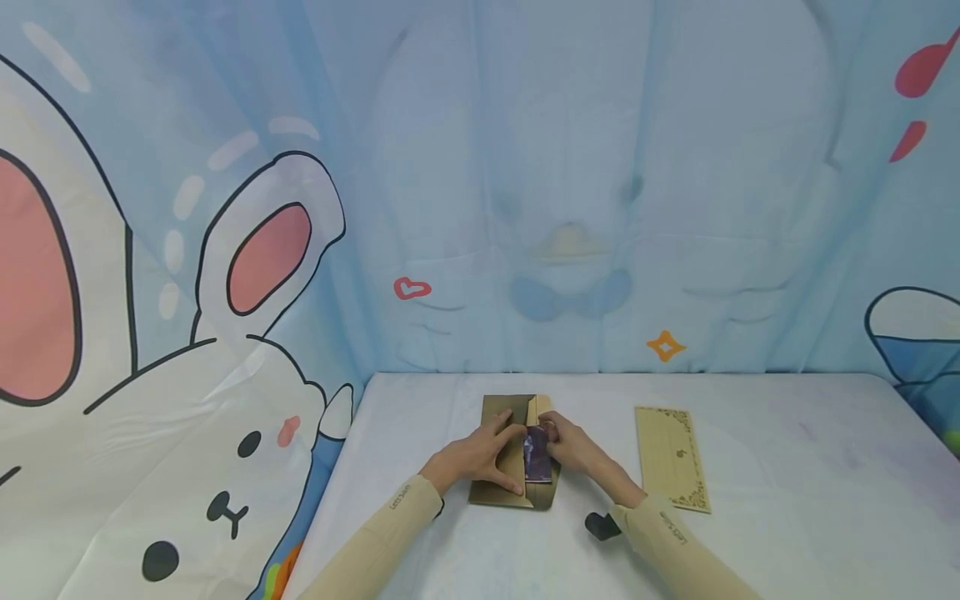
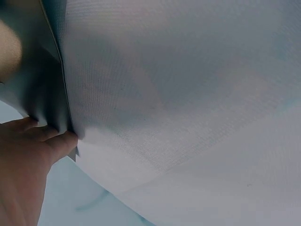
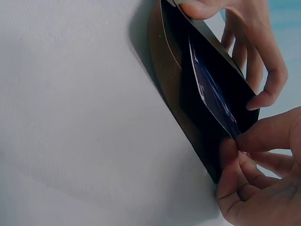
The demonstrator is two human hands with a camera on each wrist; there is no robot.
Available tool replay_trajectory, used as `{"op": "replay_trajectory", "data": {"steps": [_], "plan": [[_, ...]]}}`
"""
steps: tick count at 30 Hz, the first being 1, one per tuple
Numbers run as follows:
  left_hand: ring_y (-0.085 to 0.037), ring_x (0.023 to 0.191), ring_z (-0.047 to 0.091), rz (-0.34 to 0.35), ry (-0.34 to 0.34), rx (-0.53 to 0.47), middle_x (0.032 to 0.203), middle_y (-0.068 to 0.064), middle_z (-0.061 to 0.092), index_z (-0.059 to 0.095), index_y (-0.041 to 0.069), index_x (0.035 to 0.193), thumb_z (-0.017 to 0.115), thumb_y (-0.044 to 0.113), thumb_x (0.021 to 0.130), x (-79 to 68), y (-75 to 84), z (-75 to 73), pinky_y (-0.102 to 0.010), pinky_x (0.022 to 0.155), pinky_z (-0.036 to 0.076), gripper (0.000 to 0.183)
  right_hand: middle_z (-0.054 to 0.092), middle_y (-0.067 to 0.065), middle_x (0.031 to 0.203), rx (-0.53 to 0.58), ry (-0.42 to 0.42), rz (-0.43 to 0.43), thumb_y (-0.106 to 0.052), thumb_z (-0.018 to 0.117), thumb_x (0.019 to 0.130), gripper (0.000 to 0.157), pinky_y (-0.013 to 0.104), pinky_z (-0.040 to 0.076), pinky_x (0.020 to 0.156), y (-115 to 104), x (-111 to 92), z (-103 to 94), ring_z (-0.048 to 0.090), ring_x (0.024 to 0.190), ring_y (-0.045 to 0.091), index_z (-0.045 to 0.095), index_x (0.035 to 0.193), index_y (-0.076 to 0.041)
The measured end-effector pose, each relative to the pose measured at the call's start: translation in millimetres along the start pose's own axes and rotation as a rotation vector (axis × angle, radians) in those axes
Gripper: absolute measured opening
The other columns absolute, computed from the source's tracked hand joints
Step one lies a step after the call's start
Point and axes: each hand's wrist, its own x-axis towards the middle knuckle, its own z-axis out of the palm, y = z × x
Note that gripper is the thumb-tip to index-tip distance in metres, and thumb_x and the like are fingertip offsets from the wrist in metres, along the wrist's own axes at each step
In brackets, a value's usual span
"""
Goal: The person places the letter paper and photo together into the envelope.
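Observation:
A brown paper envelope (image 1: 498,483) lies on the white table, its mouth bowed apart on the right side. My left hand (image 1: 480,454) holds it, thumb and index finger spread along the edge of the mouth. A dark purple printed card (image 1: 537,457) sits partly within the mouth. At its upper right, my right hand (image 1: 573,446) pinches the card's edge between thumb and fingers. The right wrist view shows the card (image 3: 211,96) tilted inside the dark opening, so its lower part is hidden. In the left wrist view, left fingertips touch the envelope's edge.
A cream rectangular piece (image 1: 671,458) with an ornate brown border lies right of the right hand. Beside the right sleeve is a small black thing (image 1: 600,526), its kind unclear. Behind the table (image 1: 810,483) hangs a printed cloth with cartoon rabbits.

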Motion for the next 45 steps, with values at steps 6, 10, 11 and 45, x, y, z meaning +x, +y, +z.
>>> {"op": "replay_trajectory", "data": {"steps": [6, 10, 11, 45], "plan": [[-0.043, 0.152, 0.024, -0.003, -0.002, -0.004, 0.169, -0.016, 0.012, 0.027, 0.035, 0.154, 0.073, 0.072, 0.075, -0.6, 0.9, -1.1, -0.056, 0.111, 0.043, 0.099, 0.063, 0.013, 0.100, -0.017, 0.016, 0.028, 0.005, 0.057, 0.083, 0.054, 0.041, 0.049, 0.080, 0, 4, 4.4, 0.058, 0.090, 0.025, 0.050, 0.136, 0.003], [-0.042, 0.152, 0.024, -0.006, 0.000, 0.002, 0.169, -0.015, 0.011, 0.026, 0.036, 0.154, 0.073, 0.073, 0.075, -1.0, 1.2, -0.8, -0.055, 0.110, 0.043, 0.099, 0.063, 0.014, 0.101, -0.003, 0.029, 0.039, 0.005, 0.057, 0.082, 0.054, 0.041, 0.050, 0.080, 0, 4, 7.0, 0.059, 0.090, 0.024, 0.050, 0.136, 0.003], [-0.042, 0.152, 0.024, -0.007, 0.001, 0.005, 0.169, -0.015, 0.011, 0.026, 0.036, 0.154, 0.073, 0.073, 0.075, -1.0, 1.2, -0.7, -0.055, 0.110, 0.043, 0.099, 0.063, 0.014, 0.100, 0.001, 0.031, 0.039, 0.005, 0.057, 0.083, 0.054, 0.040, 0.050, 0.079, -1, 4, 7.7, 0.059, 0.089, 0.024, 0.049, 0.136, 0.004], [-0.043, 0.152, 0.024, 0.009, -0.002, 0.006, 0.168, -0.016, 0.012, 0.026, 0.035, 0.154, 0.073, 0.070, 0.076, -0.1, 1.8, -2.5, -0.054, 0.112, 0.042, 0.097, 0.067, 0.016, 0.095, -0.012, 0.050, 0.058, 0.005, 0.062, 0.083, 0.044, 0.033, 0.051, 0.065, -23, 10, 17.2, 0.063, 0.079, 0.023, 0.049, 0.125, 0.006]]}}
